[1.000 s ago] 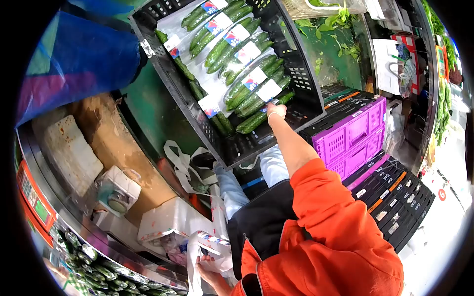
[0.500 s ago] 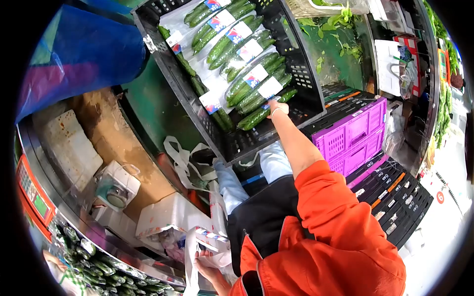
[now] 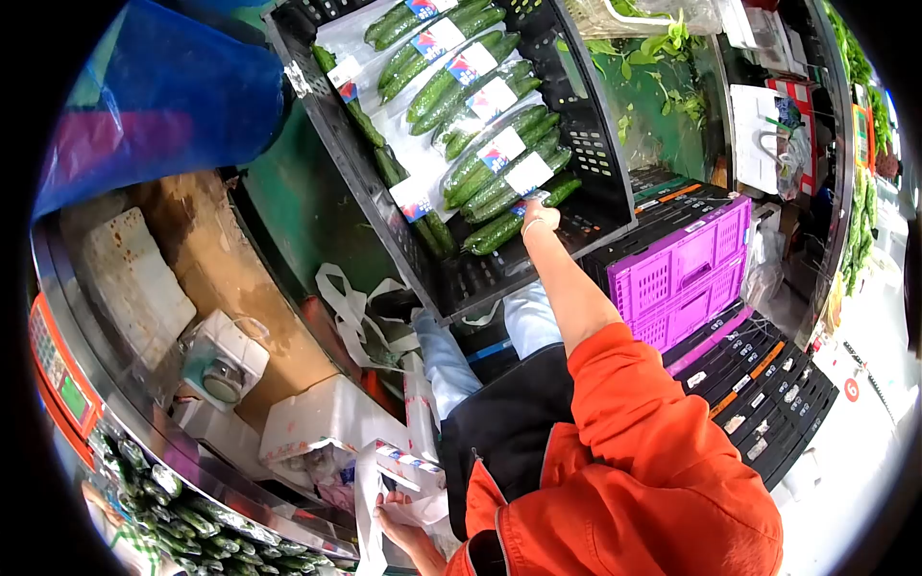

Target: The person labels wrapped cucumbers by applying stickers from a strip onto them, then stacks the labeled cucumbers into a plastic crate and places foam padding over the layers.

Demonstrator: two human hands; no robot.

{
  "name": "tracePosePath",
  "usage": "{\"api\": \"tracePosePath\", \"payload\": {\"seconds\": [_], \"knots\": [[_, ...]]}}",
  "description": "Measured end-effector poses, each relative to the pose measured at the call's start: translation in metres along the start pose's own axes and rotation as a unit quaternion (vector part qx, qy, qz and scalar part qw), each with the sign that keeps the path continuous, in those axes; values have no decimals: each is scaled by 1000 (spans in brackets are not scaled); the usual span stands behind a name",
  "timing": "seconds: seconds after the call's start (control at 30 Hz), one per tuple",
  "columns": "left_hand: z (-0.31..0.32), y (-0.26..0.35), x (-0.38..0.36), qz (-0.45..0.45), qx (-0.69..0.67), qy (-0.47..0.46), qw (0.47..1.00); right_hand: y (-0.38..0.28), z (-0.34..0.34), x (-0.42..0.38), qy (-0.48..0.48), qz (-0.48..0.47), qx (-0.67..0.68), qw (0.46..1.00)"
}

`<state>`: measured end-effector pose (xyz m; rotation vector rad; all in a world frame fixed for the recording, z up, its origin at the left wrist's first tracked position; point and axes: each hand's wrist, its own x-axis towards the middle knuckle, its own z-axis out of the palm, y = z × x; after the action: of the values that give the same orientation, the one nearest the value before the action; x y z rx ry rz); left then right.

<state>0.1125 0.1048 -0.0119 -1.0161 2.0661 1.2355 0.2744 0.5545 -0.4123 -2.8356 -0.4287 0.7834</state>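
Observation:
My right hand [image 3: 541,213] is closed on the edge of a labelled cucumber pack [image 3: 495,233] at the near right end of a black crate [image 3: 451,288]. Several more cucumber packs [image 3: 506,161] with white, blue and red labels lie in rows on white lining inside the crate. Low in the view, my left hand [image 3: 401,521] has its fingers curled at the opening of a white plastic bag [image 3: 369,514]. The bag hangs with its mouth partly spread.
Purple folded crates [image 3: 677,264] and stacked black crates [image 3: 759,394] stand to the right. White foam boxes [image 3: 331,422] and another white bag [image 3: 351,312] are at the left. A blue plastic sheet [image 3: 182,86] fills the upper left. More cucumbers [image 3: 182,518] lie at the lower left.
The view has shifted slightly. My right hand stays at the same cucumber pack, its wrist turned a little. My left hand remains at the white bag.

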Motion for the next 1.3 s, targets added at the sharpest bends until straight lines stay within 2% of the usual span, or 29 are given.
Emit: {"api": "tracePosePath", "payload": {"seconds": [0.07, 0.17, 0.2, 0.27, 0.33, 0.43, 0.5, 0.57, 0.63, 0.67, 0.7, 0.77, 0.8, 0.87, 0.93, 1.03, 1.07, 1.1, 1.17, 1.2, 1.3], "knots": [[-5, -1, 4, -1, 1, -9, 1000, -5, -6, -8, -37, -7, 11, 999], [-13, -11, 12, 10, -19, -61, 998, 34, 47, 54, -9, 31, 73, 997], [-10, -10, 12, 6, -24, -53, 998, 21, 36, 38, -9, 30, 73, 997], [-9, -11, 10, 1, -31, -45, 998, -16, -1, -17, 19, 36, -38, 998], [-8, -13, 10, 13, -3, -23, 1000, -15, -4, -23, 2, 22, -21, 1000], [-7, -10, 4, 7, -4, -26, 1000, 4, 20, 8, -10, 15, -28, 999], [-7, -9, 3, 3, 3, -12, 1000, 13, 25, 17, -77, 22, -81, 994], [-8, -12, 2, -2, 7, -2, 1000, 8, 13, 1, 38, 25, 18, 999], [-13, -16, 4, 14, 15, -16, 1000, 3, 5, -6, 47, -36, -88, 994], [-10, -14, 3, 10, 10, -21, 1000, 4, 8, -5, 88, -25, -43, 995], [-8, -13, 1, 11, 8, -22, 1000, -3, -1, -12, 87, -27, -41, 995], [-7, -11, -3, 12, 4, -19, 1000, -9, -18, -25, -32, -10, -24, 999], [-10, -12, -2, 13, 4, -19, 1000, -1, -6, -21, 55, -26, -8, 998], [-14, -19, 0, 23, -5, -47, 999, -8, -13, -40, 54, -18, 9, 998], [-10, -20, -1, 13, -2, -34, 999, -11, -21, -47, 56, -10, 25, 998], [-7, -23, 1, 13, -11, -31, 999, -8, -9, -38, -6, 41, 78, 996], [-9, -23, 2, 19, -17, -39, 999, -15, -20, -48, -33, 26, 35, 998], [-9, -24, 2, 23, -21, -39, 999, -25, -35, -64, -41, 9, 47, 998], [-12, -25, 1, 26, -15, -32, 999, -12, -30, -62, -42, -86, -32, 995], [-15, -25, 1, 30, -18, -30, 999, -12, -34, -67, -71, -65, -59, 994], [-14, -28, 5, 26, -16, -41, 999, -5, -19, -46, -80, -35, -105, 991]]}}
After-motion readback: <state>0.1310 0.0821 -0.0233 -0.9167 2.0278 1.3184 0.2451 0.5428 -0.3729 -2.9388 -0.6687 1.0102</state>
